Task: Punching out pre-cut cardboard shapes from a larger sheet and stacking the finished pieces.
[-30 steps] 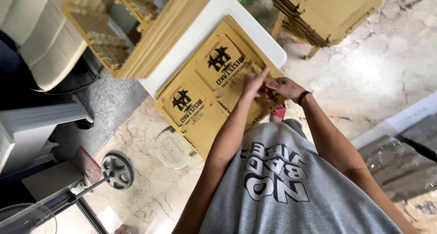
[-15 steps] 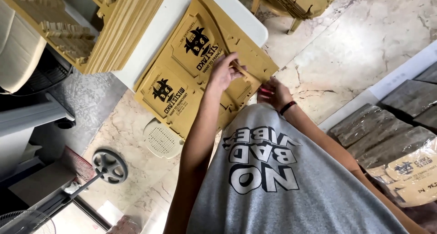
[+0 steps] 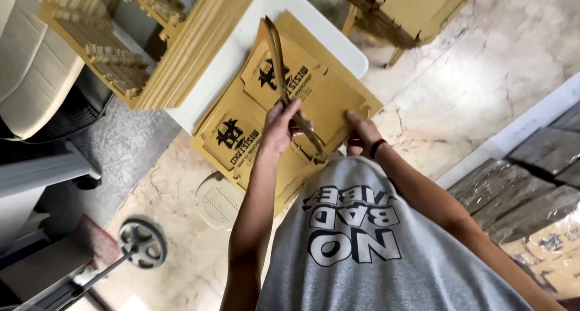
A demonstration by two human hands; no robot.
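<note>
Standing over a white table [image 3: 241, 51], this person has both arms stretched down in front of a grey printed shirt [image 3: 362, 244]. The left hand [image 3: 281, 126] is curled shut around a thin flat cardboard piece [image 3: 284, 81], lifted on edge so you mostly see it as a narrow strip running up and away from the fist. The right hand [image 3: 361, 129] lies flat with fingers spread loosely, pressing on the top sheet of a stack of flat cardboard sheets [image 3: 314, 99], not gripping anything as far as I can see. There's a dark band on that wrist.

The stack is mustard yellow and hangs half off the table's near corner. The top sheets carry black printed logos, one near the middle and one toward the lower left, each a blocky emblem with text under it.

More of the same stuff is around: a thick leaning pile of cardboard [image 3: 193, 51] at the upper left with notched edges, and another pile [image 3: 411, 9] on the marble floor at the top right. Flat printed packages [image 3: 544, 250] sit at the right edge.
</note>
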